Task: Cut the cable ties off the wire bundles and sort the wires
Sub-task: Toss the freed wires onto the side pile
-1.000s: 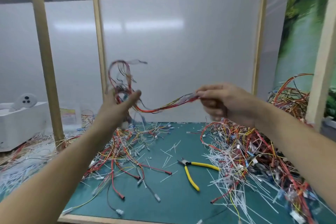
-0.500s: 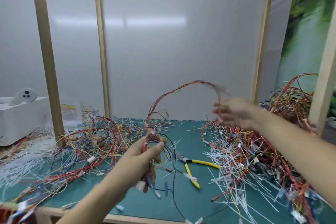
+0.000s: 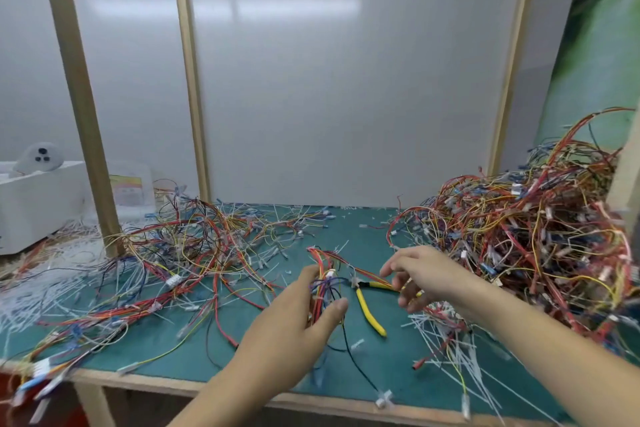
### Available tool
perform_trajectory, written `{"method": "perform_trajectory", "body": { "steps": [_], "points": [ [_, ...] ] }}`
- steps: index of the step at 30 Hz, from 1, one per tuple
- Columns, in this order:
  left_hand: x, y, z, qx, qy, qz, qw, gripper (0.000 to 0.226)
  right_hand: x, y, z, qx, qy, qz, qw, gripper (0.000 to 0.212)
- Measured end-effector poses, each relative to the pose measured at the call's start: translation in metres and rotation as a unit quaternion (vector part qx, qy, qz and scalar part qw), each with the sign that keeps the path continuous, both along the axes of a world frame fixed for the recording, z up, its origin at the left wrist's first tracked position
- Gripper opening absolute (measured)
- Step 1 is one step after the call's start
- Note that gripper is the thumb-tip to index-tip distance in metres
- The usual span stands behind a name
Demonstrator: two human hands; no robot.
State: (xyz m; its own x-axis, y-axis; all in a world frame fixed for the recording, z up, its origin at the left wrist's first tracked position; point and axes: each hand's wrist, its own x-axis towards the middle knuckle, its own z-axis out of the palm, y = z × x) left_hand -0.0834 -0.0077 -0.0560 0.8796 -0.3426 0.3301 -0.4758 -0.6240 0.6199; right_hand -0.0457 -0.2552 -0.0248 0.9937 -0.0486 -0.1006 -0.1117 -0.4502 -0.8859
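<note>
My left hand (image 3: 298, 319) grips a small wire bundle (image 3: 323, 282) of red, orange, blue and black wires just above the green mat (image 3: 194, 354). One black wire trails from it toward the front edge. My right hand (image 3: 420, 279) hovers with fingers spread right over the yellow-handled cutters (image 3: 369, 305), which lie on the mat; it holds nothing. A large tangled pile of bundles (image 3: 530, 236) rises on the right. Loose sorted wires (image 3: 180, 253) spread over the left of the mat.
Cut white cable ties (image 3: 446, 340) litter the mat under my right forearm, and more lie off the left side. Wooden frame posts (image 3: 81, 97) stand at the left and back. A white box (image 3: 38, 201) sits far left. The bench's wooden front edge (image 3: 166, 383) runs below.
My left hand came down from chest height to the mat with the bundle. My right hand let go of the bundle's far end and dropped over the cutters.
</note>
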Motion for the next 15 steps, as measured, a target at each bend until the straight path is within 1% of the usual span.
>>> {"method": "perform_trajectory", "body": {
  "steps": [2,3,5,6,7,8,9,10,11,12,13,14,15],
  "points": [
    [-0.010,0.007,-0.014,-0.028,0.027,0.001,0.999,0.032,0.002,-0.002,-0.012,-0.059,-0.017,0.003,0.998,0.023],
    [-0.016,0.010,-0.019,-0.056,0.042,0.000,0.998,0.036,0.006,-0.002,-0.017,-0.121,-0.044,0.005,0.992,0.020],
    [-0.025,0.016,-0.023,-0.105,0.051,0.012,0.993,0.039,0.017,0.002,-0.024,-0.271,-0.100,0.011,0.957,0.013],
    [-0.028,0.020,-0.025,-0.092,0.039,0.025,0.995,0.034,0.022,0.004,-0.027,-0.328,-0.113,0.014,0.938,0.018],
    [-0.030,0.023,-0.026,-0.050,0.015,0.046,0.998,0.038,0.028,0.006,-0.030,-0.360,-0.114,0.020,0.926,0.027],
    [-0.032,0.025,-0.025,-0.003,-0.014,0.066,0.998,0.049,0.033,0.010,-0.033,-0.378,-0.102,0.032,0.920,0.033],
    [-0.035,0.026,-0.024,0.037,-0.043,0.084,0.995,0.057,0.038,0.014,-0.036,-0.395,-0.088,0.047,0.913,0.035],
    [-0.037,0.026,-0.020,0.067,-0.061,0.092,0.992,0.059,0.042,0.020,-0.038,-0.416,-0.080,0.061,0.904,0.031],
    [-0.037,0.028,-0.018,0.064,-0.079,0.092,0.991,0.059,0.045,0.024,-0.041,-0.438,-0.086,0.068,0.892,0.025],
    [-0.041,0.031,-0.015,0.035,-0.100,0.087,0.991,0.054,0.049,0.027,-0.041,-0.449,-0.102,0.067,0.885,0.020],
    [-0.046,0.032,-0.011,-0.009,-0.127,0.083,0.988,0.044,0.051,0.028,-0.038,-0.445,-0.121,0.060,0.885,0.016],
    [-0.048,0.033,-0.007,-0.042,-0.131,0.081,0.987,0.032,0.052,0.027,-0.031,-0.427,-0.141,0.047,0.892,0.013],
    [-0.046,0.034,-0.003,-0.070,-0.097,0.083,0.989,0.024,0.053,0.025,-0.021,-0.399,-0.166,0.033,0.901,0.011]
  ]
}}
